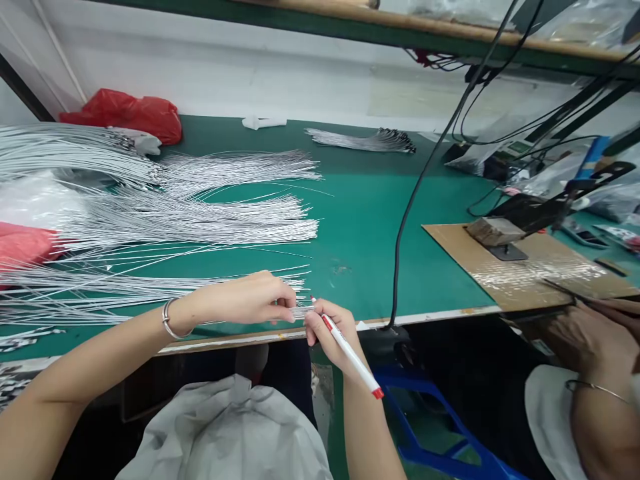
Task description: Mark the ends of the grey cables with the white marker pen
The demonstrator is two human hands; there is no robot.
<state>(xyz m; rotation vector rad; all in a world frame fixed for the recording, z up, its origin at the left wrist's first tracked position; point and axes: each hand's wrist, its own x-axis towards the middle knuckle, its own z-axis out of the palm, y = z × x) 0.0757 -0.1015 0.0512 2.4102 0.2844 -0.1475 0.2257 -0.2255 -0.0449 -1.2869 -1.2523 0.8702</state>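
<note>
In the head view, the left hand [255, 299] is at the near edge of the green bench [363, 213], thumb and fingertips drawn together in a pinch on the ends of a few wires [303, 311]; how many it has, I cannot tell. The right hand [333, 333] is just beside it, its fingers closed round a white-and-red pen [354, 358] that slants across the palm, red tip up by the wire ends; whether the right fingertips also touch the wires is unclear. Handling this well likely calls for a firm but light left pinch, since such thin wires could bend or slide apart, with the ends level and visible between the 2 hands. The pen is best held loosely, its tip clear of the wires until wanted. The loose strands [165, 288] behind the left wrist could snag on the bracelet [169, 320], so a slightly raised wrist would help. The black cable [410, 207] beyond the right hand also deserves room.
</note>
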